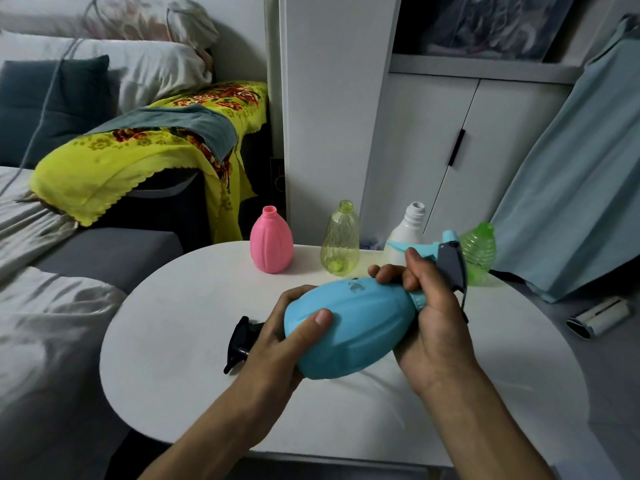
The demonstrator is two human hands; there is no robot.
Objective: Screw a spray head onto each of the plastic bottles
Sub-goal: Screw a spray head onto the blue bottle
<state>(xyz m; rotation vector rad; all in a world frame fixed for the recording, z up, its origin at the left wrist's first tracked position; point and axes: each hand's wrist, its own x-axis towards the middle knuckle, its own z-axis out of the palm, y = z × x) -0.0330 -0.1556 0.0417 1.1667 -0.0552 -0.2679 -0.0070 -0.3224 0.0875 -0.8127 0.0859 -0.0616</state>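
My left hand (284,337) grips the body of a light blue bottle (349,323), held tilted above the white round table (180,306). My right hand (429,306) is closed around the bottle's neck and a blue and grey spray head (446,258) that sits on it. A black spray head (239,337) lies on the table, partly hidden behind my left hand. Along the table's far edge stand a pink bottle (271,241), a clear yellow bottle (340,239), a white bottle (407,230) and a green bottle (479,251), all with bare necks.
A bed with grey and white bedding (52,306) lies to the left. A yellow flowered cloth (138,150) covers furniture behind it. White cabinet doors (450,143) stand beyond the table, a pale blue curtain (571,202) hangs at the right, and a lint roller (599,317) lies on the right.
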